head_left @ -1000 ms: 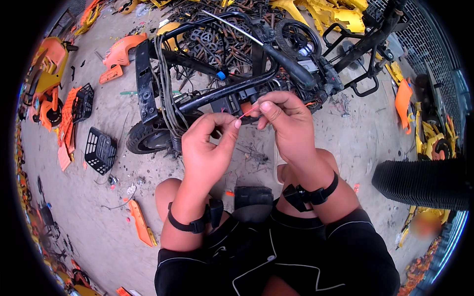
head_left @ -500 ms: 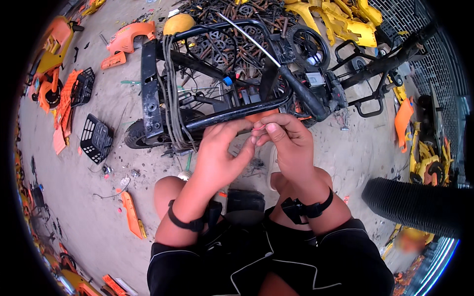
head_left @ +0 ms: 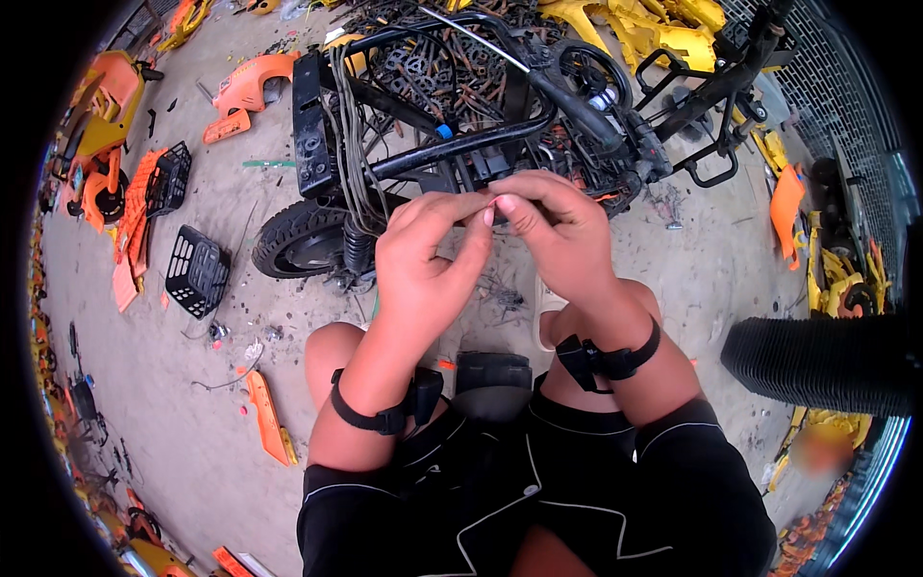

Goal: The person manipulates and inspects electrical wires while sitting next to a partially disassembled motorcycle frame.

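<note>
My left hand and my right hand meet at their fingertips, each in a pinch. Between them shows a sliver of thin red wire; most of it is hidden by the fingers. Just beyond my hands a stripped electric scooter's black tube frame lies across the floor. Grey cables loop around its left end, above a black tyre. A metal rod with a black sleeve slants over the frame's right part.
Behind the frame lies a heap of rusty metal parts, with yellow panels to its right. Two black baskets and an orange strip are on the floor at left. A ribbed black object juts in at right.
My view has shifted, so the scooter frame sits higher in the picture. My fingertips have drawn closer together, and less of the red wire shows between them.
</note>
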A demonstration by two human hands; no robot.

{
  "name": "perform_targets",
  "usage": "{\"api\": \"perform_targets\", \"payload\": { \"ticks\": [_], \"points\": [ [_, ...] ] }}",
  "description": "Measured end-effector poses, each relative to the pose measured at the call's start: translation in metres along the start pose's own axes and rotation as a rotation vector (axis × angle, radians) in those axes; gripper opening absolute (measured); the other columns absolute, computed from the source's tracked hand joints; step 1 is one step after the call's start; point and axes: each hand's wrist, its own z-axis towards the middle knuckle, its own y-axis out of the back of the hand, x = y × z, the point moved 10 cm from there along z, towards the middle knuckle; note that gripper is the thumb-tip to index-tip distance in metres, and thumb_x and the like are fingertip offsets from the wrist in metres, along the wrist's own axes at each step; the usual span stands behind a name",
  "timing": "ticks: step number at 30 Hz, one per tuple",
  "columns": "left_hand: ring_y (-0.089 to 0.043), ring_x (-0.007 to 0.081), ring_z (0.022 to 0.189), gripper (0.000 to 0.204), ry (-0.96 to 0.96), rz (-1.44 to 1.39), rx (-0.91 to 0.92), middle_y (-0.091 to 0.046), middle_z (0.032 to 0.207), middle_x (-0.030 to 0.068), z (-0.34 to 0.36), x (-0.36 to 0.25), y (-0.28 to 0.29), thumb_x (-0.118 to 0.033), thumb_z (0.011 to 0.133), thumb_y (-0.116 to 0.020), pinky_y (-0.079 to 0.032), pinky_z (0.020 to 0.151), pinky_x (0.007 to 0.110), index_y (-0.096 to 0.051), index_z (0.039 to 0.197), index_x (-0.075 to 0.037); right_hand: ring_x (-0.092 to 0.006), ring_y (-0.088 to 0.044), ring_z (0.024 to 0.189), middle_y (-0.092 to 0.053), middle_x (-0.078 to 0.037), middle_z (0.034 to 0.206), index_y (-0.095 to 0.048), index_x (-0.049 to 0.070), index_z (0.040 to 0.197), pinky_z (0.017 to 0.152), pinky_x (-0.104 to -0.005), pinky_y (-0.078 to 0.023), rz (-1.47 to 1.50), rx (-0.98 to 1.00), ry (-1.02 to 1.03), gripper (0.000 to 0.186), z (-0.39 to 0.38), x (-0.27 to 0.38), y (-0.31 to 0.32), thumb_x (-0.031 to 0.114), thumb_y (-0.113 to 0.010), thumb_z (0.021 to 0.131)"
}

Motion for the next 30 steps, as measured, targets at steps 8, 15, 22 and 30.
{"api": "perform_targets", "payload": {
  "ticks": [8, 15, 22, 30],
  "points": [
    [-0.063, 0.0186, 0.077, 0.011, -0.148, 0.073, -0.001, -0.068, 0.084, 0.0097, -0.010, -0.007, 0.016, 0.001, 0.080, -0.070, -0.050, 0.071, 0.029, -0.068, 0.091, 0.000, -0.0132, -0.064, 0.078, -0.067, -0.009, 0.097, -0.067, 0.000, 0.105, 0.064, -0.0238, -0.051, -0.073, 0.009, 0.163, 0.020, -0.013, 0.027, -0.018, 0.001, -0.066, 0.085],
    [-0.063, 0.0191, 0.074, 0.009, -0.100, 0.083, 0.057, -0.068, 0.084, 0.0101, 0.001, 0.006, 0.006, 0.001, 0.080, -0.069, -0.050, 0.069, 0.028, -0.067, 0.089, 0.001, -0.0159, -0.065, 0.075, -0.067, -0.010, 0.093, -0.068, 0.001, 0.097, 0.063, -0.0256, -0.052, -0.272, 0.008, 0.213, 0.015, 0.000, 0.024, -0.016, 0.004, -0.068, 0.083],
    [-0.054, 0.0112, 0.065, 0.008, 0.233, -0.089, 0.222, -0.061, 0.076, 0.0042, -0.003, 0.046, -0.019, -0.007, 0.089, -0.063, -0.046, 0.061, 0.024, -0.064, 0.092, 0.000, -0.0147, -0.064, 0.071, -0.066, -0.009, 0.090, -0.068, 0.002, 0.091, 0.059, -0.0254, -0.051, -0.318, 0.031, 0.219, 0.011, 0.009, 0.009, -0.011, 0.005, -0.068, 0.081],
    [-0.045, 0.0069, 0.067, 0.022, 0.450, -0.308, 0.479, -0.053, 0.072, -0.0005, -0.020, 0.059, -0.041, -0.021, 0.099, -0.054, -0.041, 0.062, 0.024, -0.065, 0.095, -0.003, -0.0070, -0.059, 0.072, -0.064, -0.004, 0.089, -0.063, 0.000, 0.096, 0.061, -0.0215, -0.046, -0.126, 0.030, -0.025, 0.010, 0.015, -0.024, 0.007, 0.005, -0.064, 0.088]
  ]
}}
